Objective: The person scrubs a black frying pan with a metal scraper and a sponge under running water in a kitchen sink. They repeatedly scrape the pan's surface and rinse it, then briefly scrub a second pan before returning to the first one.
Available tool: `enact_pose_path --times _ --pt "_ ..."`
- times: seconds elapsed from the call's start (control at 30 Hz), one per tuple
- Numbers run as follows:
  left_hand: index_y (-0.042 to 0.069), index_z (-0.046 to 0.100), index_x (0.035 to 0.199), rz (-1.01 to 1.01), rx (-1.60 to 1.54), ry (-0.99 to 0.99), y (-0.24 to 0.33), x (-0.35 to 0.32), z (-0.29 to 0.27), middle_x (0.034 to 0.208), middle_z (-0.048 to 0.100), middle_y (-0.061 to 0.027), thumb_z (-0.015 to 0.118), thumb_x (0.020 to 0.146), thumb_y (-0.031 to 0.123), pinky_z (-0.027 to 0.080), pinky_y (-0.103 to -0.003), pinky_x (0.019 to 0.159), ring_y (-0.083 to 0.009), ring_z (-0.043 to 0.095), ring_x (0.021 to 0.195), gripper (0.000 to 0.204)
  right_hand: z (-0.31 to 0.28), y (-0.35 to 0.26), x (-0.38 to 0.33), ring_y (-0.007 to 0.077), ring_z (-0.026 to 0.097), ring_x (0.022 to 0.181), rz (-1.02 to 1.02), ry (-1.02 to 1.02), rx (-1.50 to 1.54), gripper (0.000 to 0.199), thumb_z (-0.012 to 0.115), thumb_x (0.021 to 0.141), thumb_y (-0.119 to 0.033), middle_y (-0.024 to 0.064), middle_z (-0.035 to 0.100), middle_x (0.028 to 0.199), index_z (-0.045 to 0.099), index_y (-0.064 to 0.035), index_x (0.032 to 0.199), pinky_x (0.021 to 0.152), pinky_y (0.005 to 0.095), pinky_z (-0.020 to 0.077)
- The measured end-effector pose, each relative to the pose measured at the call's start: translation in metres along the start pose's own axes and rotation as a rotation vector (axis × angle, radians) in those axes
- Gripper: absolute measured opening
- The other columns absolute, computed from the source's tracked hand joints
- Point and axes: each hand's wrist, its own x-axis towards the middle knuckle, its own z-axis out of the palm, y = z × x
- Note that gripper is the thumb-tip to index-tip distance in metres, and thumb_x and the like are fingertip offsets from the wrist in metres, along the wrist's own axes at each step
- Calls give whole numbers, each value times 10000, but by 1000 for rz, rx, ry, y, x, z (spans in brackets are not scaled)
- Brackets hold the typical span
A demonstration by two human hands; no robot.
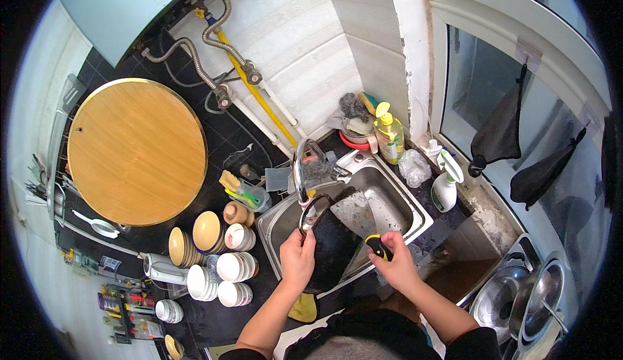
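Note:
My left hand (297, 256) is closed round the dark looped handle of a black pan (331, 246), which lies tilted over the left part of the steel sink (396, 194). In my right hand (396, 260) is a scraper (355, 213) with a yellow and black grip. Its wide, smeared blade points away from me and rests at or just over the pan's far edge; I cannot tell whether they touch. Above the pan arches the chrome faucet (300, 165). Dark specks dot the sink's bottom.
Stacked bowls (237, 266) and a round wooden board (136, 152) stand at left. Behind the sink are a soap bottle (389, 136) and a spray bottle (446, 188). Steel pot lids (542, 301) lean at lower right. A yellow cloth (303, 309) lies at the counter's front.

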Motion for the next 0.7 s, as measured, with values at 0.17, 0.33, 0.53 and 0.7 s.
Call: enact_pose_path --times 0.17,0.33,0.53,0.7 --pt "-38 549 757 -62 -49 -6 5 6 -15 564 503 -93 529 886 155 398 -300 541 -123 442 545 233 1 -25 16 295 620 907 81 -60 -80 361 621 836 -285 169 620 916 485 -28 1050 789 355 470" --pt "-30 552 755 -108 -88 -42 -8 9 -30 567 449 -16 519 899 168 375 -267 535 -75 405 573 247 -6 -49 34 110 577 703 -80 -71 -104 283 563 893 -212 72 595 814 483 3 1059 637 246 451" --pt "-20 538 744 -74 -189 -113 -27 14 -44 587 428 25 517 903 167 365 -254 541 -62 392 590 246 -6 -41 46 250 636 796 -69 -49 -82 281 556 886 -247 117 647 832 489 -25 1046 713 334 465" --pt "-8 536 764 -92 -254 -134 -42 17 -52 637 451 36 503 910 158 371 -238 580 -58 400 626 223 -3 -51 48 281 637 832 -218 -124 -175 282 580 866 -229 129 650 856 496 -43 1060 725 356 470"
